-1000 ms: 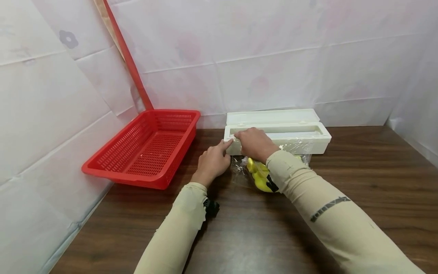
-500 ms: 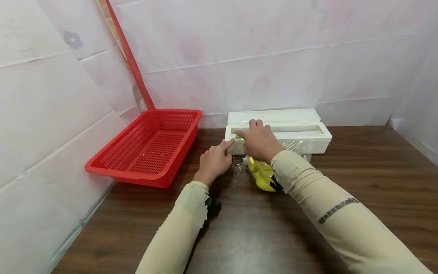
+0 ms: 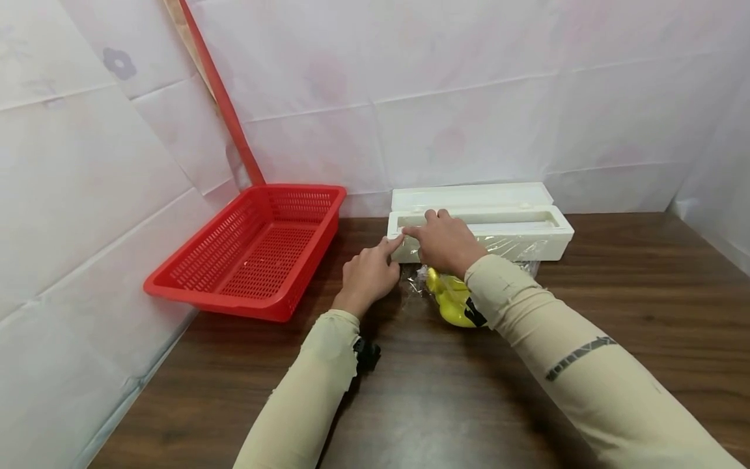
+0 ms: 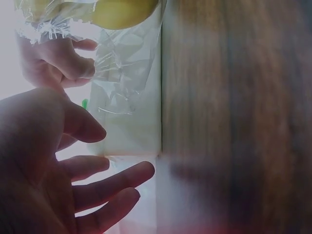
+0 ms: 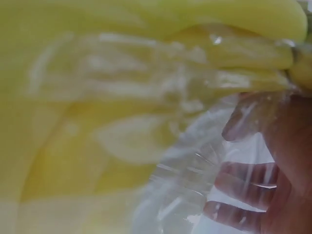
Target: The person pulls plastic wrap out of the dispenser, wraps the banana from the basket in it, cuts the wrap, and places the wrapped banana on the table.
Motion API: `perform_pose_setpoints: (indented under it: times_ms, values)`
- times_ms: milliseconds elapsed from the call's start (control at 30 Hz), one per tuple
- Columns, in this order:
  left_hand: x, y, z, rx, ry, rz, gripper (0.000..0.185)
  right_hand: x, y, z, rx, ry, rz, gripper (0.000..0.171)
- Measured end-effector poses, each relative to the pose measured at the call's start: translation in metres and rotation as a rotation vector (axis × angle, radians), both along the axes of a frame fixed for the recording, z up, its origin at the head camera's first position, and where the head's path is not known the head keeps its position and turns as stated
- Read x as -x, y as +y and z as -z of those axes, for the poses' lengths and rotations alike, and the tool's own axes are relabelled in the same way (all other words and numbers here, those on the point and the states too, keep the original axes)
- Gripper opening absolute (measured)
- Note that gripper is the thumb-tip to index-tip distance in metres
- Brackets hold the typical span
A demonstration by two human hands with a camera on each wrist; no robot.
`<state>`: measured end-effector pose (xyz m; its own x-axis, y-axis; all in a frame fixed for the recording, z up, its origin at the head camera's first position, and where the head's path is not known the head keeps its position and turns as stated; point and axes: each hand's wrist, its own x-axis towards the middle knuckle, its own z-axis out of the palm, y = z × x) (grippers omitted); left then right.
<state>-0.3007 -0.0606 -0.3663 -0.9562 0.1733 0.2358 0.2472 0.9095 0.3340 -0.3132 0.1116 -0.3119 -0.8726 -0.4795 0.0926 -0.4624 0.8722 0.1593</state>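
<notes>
Hands, two. Right hand (image 3: 443, 240) lies on the front rim of the dispenser near its left end, fingers bent over the edge and onto the film; whether they pinch the film or only press it cannot be told. Left hand (image 3: 368, 273) sits just beside the dispenser's left front corner, fingers loosely spread, index fingertip touching the corner, nothing held.

Cling-film dispenser (image 3: 515, 229), one. White, long, box-shaped, set along the back wall of the table; lid laid open behind the trough. Contents of the trough are not visible from the head view.

Cling film (image 3: 508, 246), one sheet. Clear, crinkled, drawn out over the dispenser's front face and down onto the table, covering the yellow item. The left wrist view shows it (image 4: 122, 73) stretched across the white front face, the right hand's fingers against it.

Yellow item (image 3: 451, 301), one bunch by appearance, likely bananas; exact count of pieces cannot be told. Lies on the table just in front of the dispenser, beneath the right forearm, wrapped in or under the film. It fills most of the right wrist view (image 5: 122, 97).

Basket (image 3: 193, 286), one. Red, perforated plastic, rectangular, left of the dispenser and near it, not touching; nothing seen inside.

Red pole (image 3: 225, 111), one, leaning against the wall behind the basket.

Table (image 3: 615, 306), one, dark wood grain.

Sleeves, two, beige; a black wrist device (image 3: 366, 355) shows at the left forearm.
</notes>
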Motion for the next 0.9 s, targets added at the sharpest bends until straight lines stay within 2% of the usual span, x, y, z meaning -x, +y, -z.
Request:
perform_pose_setpoints:
  times_ms: [567, 900]
  values:
    - [-0.0019, -0.0012, -0.0030, 0.039, -0.019, -0.010, 0.059, 0.0011, -0.0002, 0.0008, 0.071, -0.026, -0.004, 0.051]
    - [-0.0007, 0.0020, -0.0028, 0.040, 0.005, -0.011, 0.058, 0.0016, 0.0052, -0.0028, 0.111, -0.045, -0.008, 0.049]
